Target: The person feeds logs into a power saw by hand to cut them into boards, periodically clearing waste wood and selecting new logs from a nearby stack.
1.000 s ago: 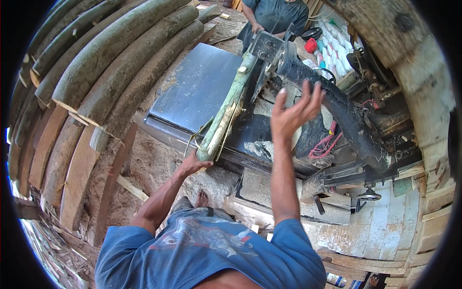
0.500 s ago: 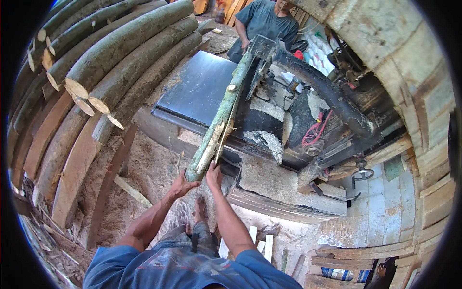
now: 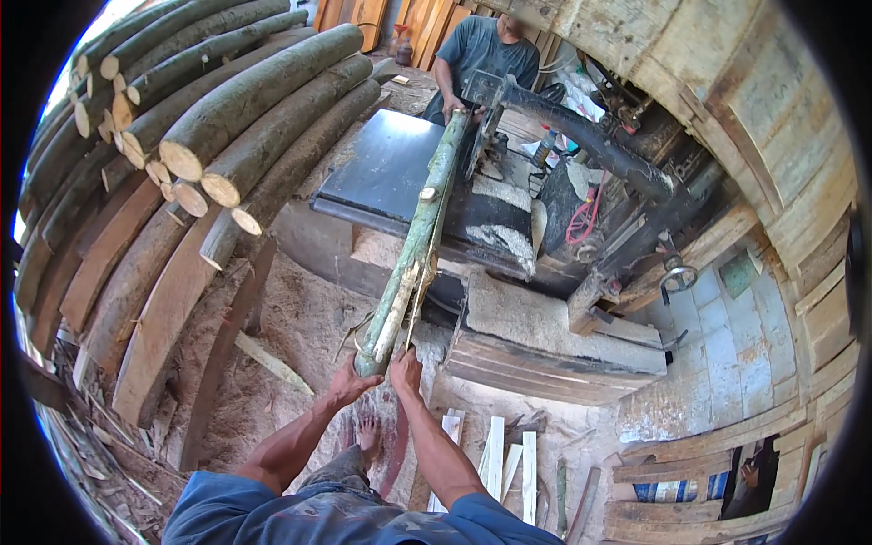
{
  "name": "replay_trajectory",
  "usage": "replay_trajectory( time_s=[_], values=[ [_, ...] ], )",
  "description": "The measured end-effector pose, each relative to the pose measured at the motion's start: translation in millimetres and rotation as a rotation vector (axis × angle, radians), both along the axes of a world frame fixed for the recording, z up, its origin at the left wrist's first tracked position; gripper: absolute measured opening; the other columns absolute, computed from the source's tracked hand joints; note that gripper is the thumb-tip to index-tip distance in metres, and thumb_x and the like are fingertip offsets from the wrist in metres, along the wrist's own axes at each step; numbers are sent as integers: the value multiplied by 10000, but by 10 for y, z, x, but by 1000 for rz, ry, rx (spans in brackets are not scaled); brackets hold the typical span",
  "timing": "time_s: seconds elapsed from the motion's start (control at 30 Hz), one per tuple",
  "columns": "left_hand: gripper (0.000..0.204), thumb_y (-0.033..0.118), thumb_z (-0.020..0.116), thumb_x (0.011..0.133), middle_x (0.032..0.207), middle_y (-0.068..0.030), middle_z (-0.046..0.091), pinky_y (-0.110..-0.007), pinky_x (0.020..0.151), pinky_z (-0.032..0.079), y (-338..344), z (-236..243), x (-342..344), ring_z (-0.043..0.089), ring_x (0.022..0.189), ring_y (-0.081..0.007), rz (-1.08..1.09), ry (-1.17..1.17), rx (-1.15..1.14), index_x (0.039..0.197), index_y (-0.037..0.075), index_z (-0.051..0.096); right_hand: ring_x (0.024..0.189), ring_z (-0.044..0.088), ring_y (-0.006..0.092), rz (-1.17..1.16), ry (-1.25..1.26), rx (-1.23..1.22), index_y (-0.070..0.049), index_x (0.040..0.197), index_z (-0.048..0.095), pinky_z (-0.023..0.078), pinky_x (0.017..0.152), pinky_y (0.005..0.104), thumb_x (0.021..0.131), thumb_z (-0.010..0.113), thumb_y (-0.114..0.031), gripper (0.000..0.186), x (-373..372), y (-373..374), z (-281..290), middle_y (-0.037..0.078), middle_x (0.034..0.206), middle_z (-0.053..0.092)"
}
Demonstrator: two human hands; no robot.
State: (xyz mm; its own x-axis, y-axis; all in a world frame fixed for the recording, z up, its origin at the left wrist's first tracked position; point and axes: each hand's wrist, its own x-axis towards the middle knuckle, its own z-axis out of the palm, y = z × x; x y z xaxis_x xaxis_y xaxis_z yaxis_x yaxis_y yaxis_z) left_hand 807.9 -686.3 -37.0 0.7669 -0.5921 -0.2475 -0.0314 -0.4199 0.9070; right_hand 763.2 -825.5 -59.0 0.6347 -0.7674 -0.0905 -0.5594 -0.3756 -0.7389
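Observation:
A long thin green log [image 3: 417,242] with peeling bark lies lengthwise across the dark saw table [image 3: 386,173], its near end pointing at me. My left hand [image 3: 350,383] grips that near end from the left. My right hand [image 3: 406,371] holds the same end from the right. At the far end another person in a grey shirt [image 3: 481,56] has hands on the log beside the black saw arm [image 3: 581,136].
A big stack of round logs [image 3: 209,109] fills the left, with planks [image 3: 136,300] leaning below it. Sawdust covers the ground around my bare foot [image 3: 367,434]. Short white offcuts [image 3: 495,463] lie at lower middle. Plank walls [image 3: 781,163] close the right.
My right hand came down from the air and took the log's end beside the left hand. The view has drawn back from the saw table, with the log's near end lower in the picture.

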Motion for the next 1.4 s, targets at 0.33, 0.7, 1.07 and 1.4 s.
replay_trajectory(
  time_s=[0.33,0.7,1.07,1.4],
  values=[
    [823,363,781,600,1063,-201,560,-336,867,424,1027,-131,-1107,545,995,-256,23,-9,-35,1177,-74,390,760,567,451,-2,-47,-95,40,939,490,446,690,507,894,360,-245,316,-1128,1028,-71,275,789,591],
    [572,278,643,749,1044,-110,559,-336,813,462,2346,-267,-2611,564,917,-217,17,683,-418,1194,9,405,489,479,150,-187,-329,852,-50,884,493,378,405,287,897,446,-360,314,-2996,2140,-364,53,614,497],
    [451,415,509,836,934,-108,603,-379,749,506,-40,-53,183,607,830,-231,63,978,-708,1105,54,488,467,490,128,-440,-275,1133,-43,934,470,435,452,266,854,533,-401,373,-4103,1610,-310,81,652,535],
    [446,304,464,868,1112,-95,523,-352,895,395,-1826,-1179,-823,492,1011,-195,-241,941,-578,1287,155,441,579,518,193,-428,-16,1048,-16,980,562,451,511,323,825,595,-293,319,-4452,1242,96,73,717,571]
  ],
)
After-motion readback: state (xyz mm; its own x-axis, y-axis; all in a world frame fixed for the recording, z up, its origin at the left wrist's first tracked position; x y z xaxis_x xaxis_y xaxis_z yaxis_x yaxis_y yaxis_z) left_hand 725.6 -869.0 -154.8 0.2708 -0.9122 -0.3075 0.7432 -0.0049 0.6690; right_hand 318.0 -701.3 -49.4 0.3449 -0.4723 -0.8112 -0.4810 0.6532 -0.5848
